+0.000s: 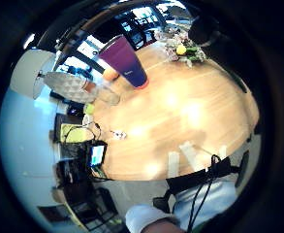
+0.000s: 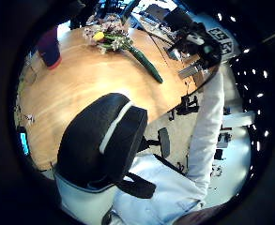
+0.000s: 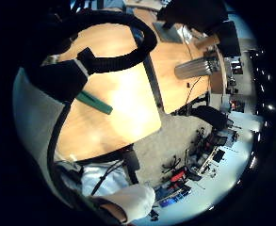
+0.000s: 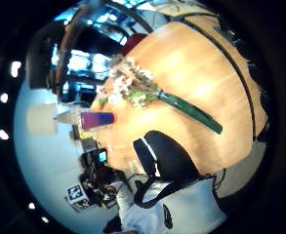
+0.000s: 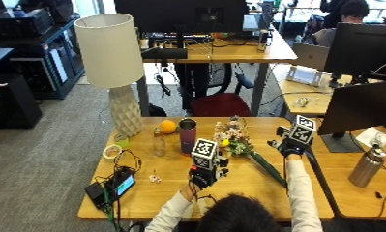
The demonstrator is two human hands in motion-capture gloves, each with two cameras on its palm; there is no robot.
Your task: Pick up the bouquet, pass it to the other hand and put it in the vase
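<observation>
The bouquet of pale flowers with green wrapped stems [image 5: 244,147] lay on the wooden table [image 5: 154,195], untouched; both hands hovered, finger posture indiscernible. Pickup, transfer and placement in the purple tumbler-shaped vase [image 5: 187,136] remained.

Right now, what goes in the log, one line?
bouquet: lying on table | vase: upright, no flowers in it | left hand, right hand: holding nothing

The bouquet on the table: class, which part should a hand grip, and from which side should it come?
Grip the bouquet by its long green wrapped stem, probably from above. It lies flat on the table, stem pointing toward the person and nearer the right hand, with the soft blooms at the far end by the vase.
</observation>
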